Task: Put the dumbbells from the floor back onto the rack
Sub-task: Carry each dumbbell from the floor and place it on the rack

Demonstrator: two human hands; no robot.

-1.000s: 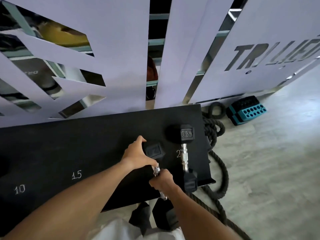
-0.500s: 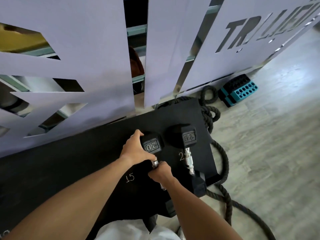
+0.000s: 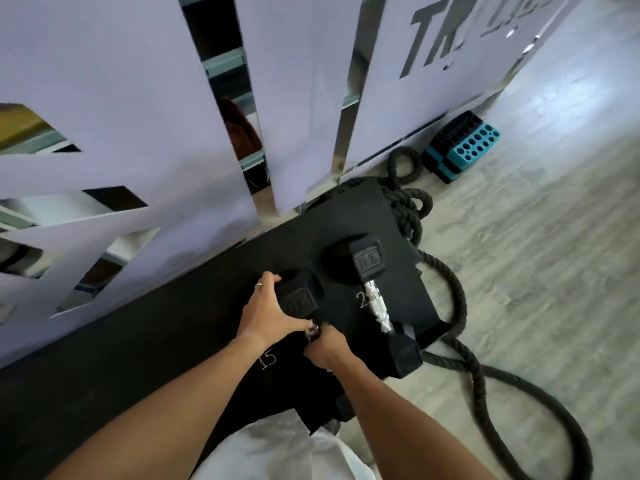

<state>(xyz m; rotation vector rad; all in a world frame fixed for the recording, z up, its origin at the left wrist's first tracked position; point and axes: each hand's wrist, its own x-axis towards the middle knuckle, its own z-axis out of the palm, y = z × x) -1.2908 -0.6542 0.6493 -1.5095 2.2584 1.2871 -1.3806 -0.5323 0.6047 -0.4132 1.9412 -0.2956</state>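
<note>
I'm seating this dumbbell on the rack just beside the racked dumbbell — left hand cupped over its far head, right hand wrapped round the handle — next, I judge, nudge it square and let go

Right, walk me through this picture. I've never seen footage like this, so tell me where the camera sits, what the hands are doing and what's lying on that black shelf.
There is no machine: the camera sits on a person's head and looks down at their own bare arms. The left hand grips the end of a black dumbbell, while the right hand holds its metal handle. It lies on the black rack, which has 15 written on it. Beside it on the rack rests a second dumbbell, marked 20. A thick black rope trails over the pale floor, near a blue and black block.
</note>
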